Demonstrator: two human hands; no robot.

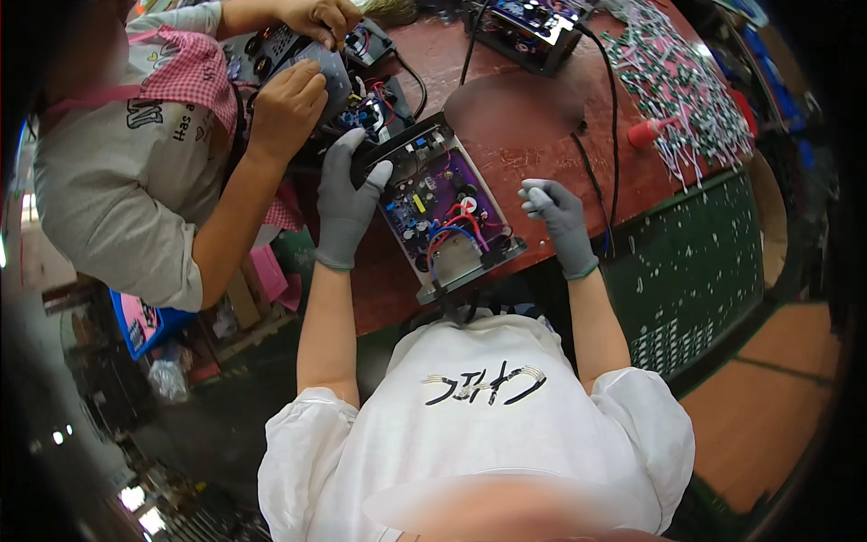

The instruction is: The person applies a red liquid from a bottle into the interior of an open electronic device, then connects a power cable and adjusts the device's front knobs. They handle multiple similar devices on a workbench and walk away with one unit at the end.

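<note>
An open metal device case (452, 262) lies on the red table in front of me. In it are a purple circuit board (433, 185) and red and blue wires (459, 226). My left hand (348, 203), in a grey glove with white fingertips, grips the case's left edge near its far corner, thumb over the rim. Right of the case, apart from it, is my right hand (562, 226) in a matching glove. Its fingers are curled together; whatever they may hold is too small to make out.
At the left a co-worker's bare hands (293, 104) handle a panel on another opened device (366, 113). Another device (533, 32) stands at the back, with black cables (614, 117) trailing. A pile of small wired parts (673, 81) and a red bottle (644, 134) lie at the right.
</note>
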